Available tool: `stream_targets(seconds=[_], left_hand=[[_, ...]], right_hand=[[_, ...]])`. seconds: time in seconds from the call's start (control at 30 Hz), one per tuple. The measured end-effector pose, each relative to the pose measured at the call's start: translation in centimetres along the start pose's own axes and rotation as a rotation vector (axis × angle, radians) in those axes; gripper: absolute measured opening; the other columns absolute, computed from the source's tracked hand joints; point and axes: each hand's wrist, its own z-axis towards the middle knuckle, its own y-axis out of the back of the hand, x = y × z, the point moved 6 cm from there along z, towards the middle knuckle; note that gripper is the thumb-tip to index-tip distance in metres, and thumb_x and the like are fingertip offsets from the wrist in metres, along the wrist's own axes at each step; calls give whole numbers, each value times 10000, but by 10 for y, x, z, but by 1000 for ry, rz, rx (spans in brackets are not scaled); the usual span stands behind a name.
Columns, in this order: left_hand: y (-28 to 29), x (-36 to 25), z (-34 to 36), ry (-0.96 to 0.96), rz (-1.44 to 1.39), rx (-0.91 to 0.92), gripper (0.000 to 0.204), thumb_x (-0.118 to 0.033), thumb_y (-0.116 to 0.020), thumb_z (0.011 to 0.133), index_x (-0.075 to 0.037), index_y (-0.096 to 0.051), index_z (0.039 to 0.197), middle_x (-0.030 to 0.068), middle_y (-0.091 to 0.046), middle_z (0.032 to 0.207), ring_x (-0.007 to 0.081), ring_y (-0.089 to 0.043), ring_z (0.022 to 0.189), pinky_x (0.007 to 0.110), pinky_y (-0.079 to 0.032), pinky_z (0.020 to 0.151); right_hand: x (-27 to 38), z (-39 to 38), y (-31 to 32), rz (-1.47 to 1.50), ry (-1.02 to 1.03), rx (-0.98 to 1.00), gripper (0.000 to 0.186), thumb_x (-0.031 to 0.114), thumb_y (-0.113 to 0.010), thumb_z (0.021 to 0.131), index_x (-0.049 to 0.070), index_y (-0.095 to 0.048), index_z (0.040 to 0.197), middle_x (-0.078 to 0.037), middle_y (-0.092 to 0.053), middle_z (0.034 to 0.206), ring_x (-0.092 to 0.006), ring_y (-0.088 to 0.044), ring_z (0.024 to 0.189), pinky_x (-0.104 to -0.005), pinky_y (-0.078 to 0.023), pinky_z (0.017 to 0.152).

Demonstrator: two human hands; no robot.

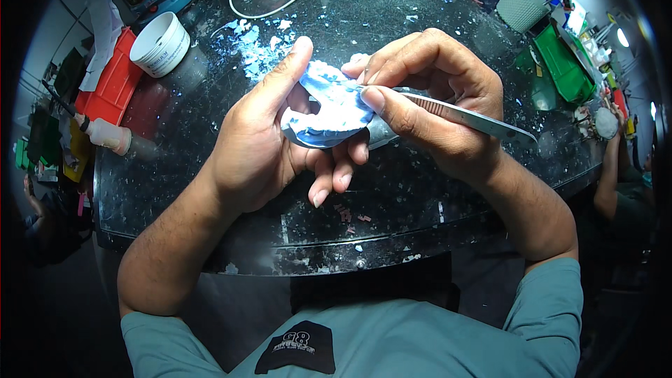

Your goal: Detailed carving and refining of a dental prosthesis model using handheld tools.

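Note:
My left hand [262, 133] cups a horseshoe-shaped blue and white dental mould [329, 122], thumb along its far left side and fingers curled beneath it. My right hand [441, 91] pinches a flat metal tool with a ridged grip [483, 122], like a scalpel handle. The tool's back end points right, past the hand. Its working tip is at the mould's right side, hidden by my fingers and glare. Right fingertips are at the mould's edge. A grey, shiny flat piece [381, 133] shows beneath, beside the mould; I cannot tell whether it belongs to it.
Blue and white scraps [255, 49] lie on the black table [210, 175] beyond my left hand. A white tub [160, 45], red bin [112, 77] and small burner-like bottle [110, 136] stand left. A green bin [563, 63] and grey basket [521, 5] stand right. Another person's arm [610, 168] shows far right.

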Motion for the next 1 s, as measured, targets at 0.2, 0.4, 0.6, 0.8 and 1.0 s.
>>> stream_targets(seconds=[0.2, 0.4, 0.6, 0.8, 1.0], left_hand=[[3, -7, 0, -47, 280, -360, 658, -593, -249, 1054, -36, -553, 1226, 91, -631, 738, 141, -580, 471, 195, -392, 354], [7, -4, -2, -44, 199, -118, 697, -610, -244, 1045, -12, -565, 1203, -9, -532, 604, 62, -417, 412, 192, -290, 372], [13, -2, -3, -34, 286, -213, 690, -583, -251, 1050, 12, -579, 1171, -21, -510, 584, 59, -388, 405, 200, -284, 377], [9, 0, -1, -35, 256, -317, 635, -540, -279, 1060, 5, -593, 1141, -22, -509, 588, 66, -386, 405, 211, -283, 376], [9, -2, -4, -38, 255, -320, 617, -528, -284, 1064, 0, -596, 1132, -16, -513, 594, 73, -390, 407, 217, -283, 380]], right_hand=[[-3, 0, 2, -15, 15, 20, 120, -43, -698, 872, -9, -625, 962, -130, -672, 947, -220, -694, 975, -455, -544, 990], [-6, 0, -4, -87, -70, 133, 137, -36, -731, 856, -23, -639, 957, -135, -679, 950, -239, -695, 989, -461, -535, 1004], [-12, -3, -5, 58, -191, 67, 131, -21, -728, 867, -33, -645, 967, -148, -687, 968, -262, -689, 1057, -409, -536, 977], [-18, -5, -5, 102, -252, 39, 121, -16, -722, 875, -33, -641, 964, -152, -690, 970, -264, -689, 1060, -381, -538, 960], [-22, -4, -6, 105, -172, 62, 156, 65, -740, 902, -27, -646, 986, -132, -711, 1025, -120, -687, 917, -248, -586, 776]])
